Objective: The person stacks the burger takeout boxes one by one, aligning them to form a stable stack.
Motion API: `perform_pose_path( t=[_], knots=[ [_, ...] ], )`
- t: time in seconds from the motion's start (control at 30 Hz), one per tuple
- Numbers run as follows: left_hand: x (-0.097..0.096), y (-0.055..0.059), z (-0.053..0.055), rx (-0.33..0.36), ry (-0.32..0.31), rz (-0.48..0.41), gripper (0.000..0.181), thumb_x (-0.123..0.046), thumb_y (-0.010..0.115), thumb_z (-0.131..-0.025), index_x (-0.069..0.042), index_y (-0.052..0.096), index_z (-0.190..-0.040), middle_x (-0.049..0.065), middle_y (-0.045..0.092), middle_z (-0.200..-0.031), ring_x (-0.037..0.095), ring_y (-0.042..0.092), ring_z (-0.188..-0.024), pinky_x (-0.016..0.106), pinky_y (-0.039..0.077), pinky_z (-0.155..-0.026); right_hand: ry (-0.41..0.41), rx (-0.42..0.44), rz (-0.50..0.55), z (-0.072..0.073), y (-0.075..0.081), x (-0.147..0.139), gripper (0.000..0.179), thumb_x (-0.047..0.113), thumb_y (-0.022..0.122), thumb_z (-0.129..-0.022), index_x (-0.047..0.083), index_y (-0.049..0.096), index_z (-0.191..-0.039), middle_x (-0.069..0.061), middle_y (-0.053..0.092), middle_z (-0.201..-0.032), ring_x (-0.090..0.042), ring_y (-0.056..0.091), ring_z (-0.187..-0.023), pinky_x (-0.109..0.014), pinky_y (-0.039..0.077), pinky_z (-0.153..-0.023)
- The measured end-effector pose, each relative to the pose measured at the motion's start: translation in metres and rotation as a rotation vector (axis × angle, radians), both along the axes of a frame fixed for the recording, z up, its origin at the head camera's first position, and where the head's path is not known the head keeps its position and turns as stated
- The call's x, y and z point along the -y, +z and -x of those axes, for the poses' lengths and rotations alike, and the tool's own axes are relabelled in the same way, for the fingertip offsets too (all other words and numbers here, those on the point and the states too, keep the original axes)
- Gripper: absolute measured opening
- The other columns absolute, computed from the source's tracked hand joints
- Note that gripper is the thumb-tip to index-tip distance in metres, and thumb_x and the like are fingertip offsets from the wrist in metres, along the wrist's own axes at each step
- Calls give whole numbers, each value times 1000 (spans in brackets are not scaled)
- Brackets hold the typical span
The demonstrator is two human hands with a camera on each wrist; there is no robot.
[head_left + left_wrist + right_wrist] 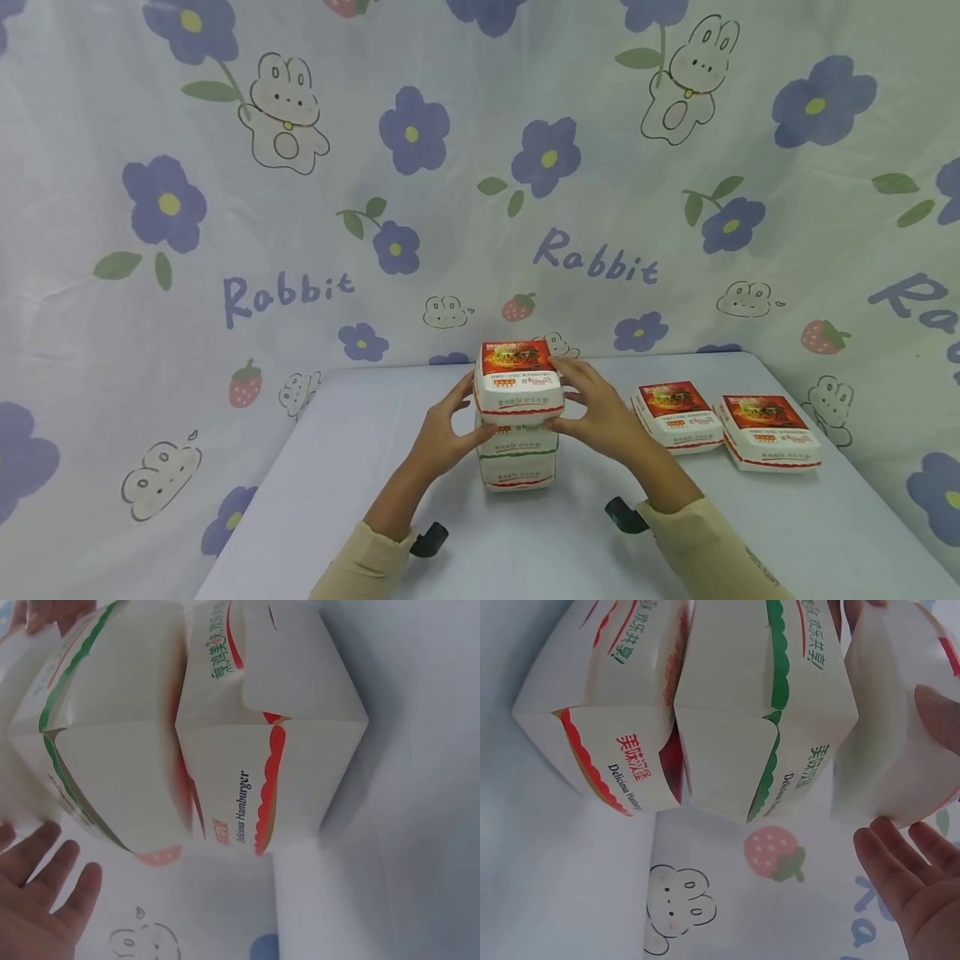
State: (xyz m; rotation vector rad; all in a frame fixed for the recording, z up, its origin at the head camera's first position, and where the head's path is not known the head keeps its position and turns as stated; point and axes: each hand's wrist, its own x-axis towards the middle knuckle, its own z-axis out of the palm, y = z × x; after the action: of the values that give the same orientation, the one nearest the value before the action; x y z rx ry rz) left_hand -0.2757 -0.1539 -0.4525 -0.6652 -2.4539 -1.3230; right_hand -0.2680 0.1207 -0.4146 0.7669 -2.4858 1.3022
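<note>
Top box — partly outside wrist views

Left sleeve: beige, creased cuff
Right sleeve: beige, small greyish marking
Left wrist piece: black, stubby
Right wrist piece: black, bent

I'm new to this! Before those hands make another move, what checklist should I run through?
1. Top box held from both sides: ok, by the left hand and right hand.
2. Top box resting fully on the box beneath: cannot tell.
3. Green-trimmed middle box sitting on the bottom box: ok.
4. Bottom box standing on the table: ok.
5. Near loose box and far loose box, at right, apart from the stack: ok.
</note>
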Motion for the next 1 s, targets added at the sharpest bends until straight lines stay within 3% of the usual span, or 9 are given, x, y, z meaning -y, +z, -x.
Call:
perform_pose_path(
  t=[1.0],
  knots=[
    [2,-11,-5,-15,2,14,87,-51,75,-81,-36,27,-153,-13,40,-149,14,42,-133,46,42,-103,0,19,23,-7,-10,2,93,8,87,-71,22,39,-150,0,33,-150,-29,46,-130,-34,49,-94]
  ],
)
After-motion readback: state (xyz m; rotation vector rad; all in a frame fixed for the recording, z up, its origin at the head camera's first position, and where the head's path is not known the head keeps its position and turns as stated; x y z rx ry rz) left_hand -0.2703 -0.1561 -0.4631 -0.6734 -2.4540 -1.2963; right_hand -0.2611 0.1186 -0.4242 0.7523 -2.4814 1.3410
